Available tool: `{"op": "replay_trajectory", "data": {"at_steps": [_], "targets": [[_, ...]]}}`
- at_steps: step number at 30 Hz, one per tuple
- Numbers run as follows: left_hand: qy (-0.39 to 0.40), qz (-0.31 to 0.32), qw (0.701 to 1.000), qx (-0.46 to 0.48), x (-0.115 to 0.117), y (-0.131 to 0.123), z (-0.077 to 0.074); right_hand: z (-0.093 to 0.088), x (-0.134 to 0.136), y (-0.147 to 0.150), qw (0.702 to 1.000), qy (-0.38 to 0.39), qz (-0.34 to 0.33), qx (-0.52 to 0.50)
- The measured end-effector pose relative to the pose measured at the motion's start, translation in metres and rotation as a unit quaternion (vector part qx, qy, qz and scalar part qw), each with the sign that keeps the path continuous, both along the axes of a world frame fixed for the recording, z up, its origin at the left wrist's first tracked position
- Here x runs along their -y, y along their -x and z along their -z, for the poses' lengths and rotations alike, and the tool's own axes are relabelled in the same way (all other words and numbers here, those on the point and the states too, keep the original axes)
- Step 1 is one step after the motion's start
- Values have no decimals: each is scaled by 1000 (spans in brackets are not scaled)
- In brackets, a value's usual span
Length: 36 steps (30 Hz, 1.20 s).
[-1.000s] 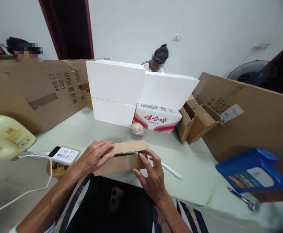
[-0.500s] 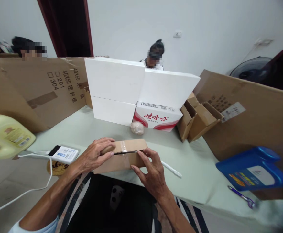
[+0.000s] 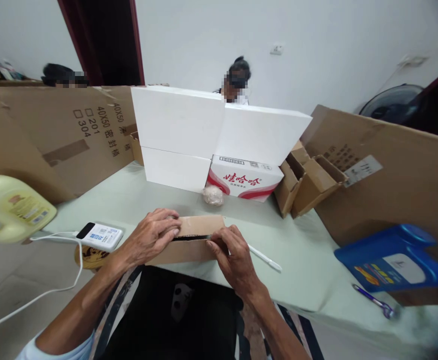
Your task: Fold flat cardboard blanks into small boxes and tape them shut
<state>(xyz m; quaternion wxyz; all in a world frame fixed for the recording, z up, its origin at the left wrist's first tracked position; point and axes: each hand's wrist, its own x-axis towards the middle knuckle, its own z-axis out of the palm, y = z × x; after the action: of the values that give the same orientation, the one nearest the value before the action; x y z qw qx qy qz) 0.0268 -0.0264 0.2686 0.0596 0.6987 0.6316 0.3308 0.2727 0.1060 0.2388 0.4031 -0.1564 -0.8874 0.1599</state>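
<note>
While your left hand clasps the left end of the small cardboard box at the table's near edge, your right hand, fingers curled, grips its right end.

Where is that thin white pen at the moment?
In the head view, the white pen lies on the pale green table, just right of the right hand, which holds the small cardboard box with the left hand.
</note>
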Motion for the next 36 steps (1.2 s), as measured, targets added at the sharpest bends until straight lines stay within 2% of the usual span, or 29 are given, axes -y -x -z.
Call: {"op": "replay_trajectory", "data": {"at_steps": [5, 12, 17, 21, 29, 36], "targets": [[-57, 34, 998, -15, -3, -17, -10, -8, -1, 8, 1000, 5, -11, 12], [-60, 40, 996, -48, -17, -25, 0, -9, 2, 13, 1000, 13, 4, 23], [-67, 29, 997, -25, -21, -27, -1, -8, 2, 14, 1000, 12, 6, 24], [-104, 26, 994, 1, -23, -29, 0, -5, 1, 16, 1000, 16, 6, 21], [-178, 15, 976, -124, -25, -32, 12, 0, 1, 18, 1000, 26, 9, 11], [-164, 23, 983, -79, -14, -36, 10, -2, -1, 19, 999, 35, 12, 5]]}}
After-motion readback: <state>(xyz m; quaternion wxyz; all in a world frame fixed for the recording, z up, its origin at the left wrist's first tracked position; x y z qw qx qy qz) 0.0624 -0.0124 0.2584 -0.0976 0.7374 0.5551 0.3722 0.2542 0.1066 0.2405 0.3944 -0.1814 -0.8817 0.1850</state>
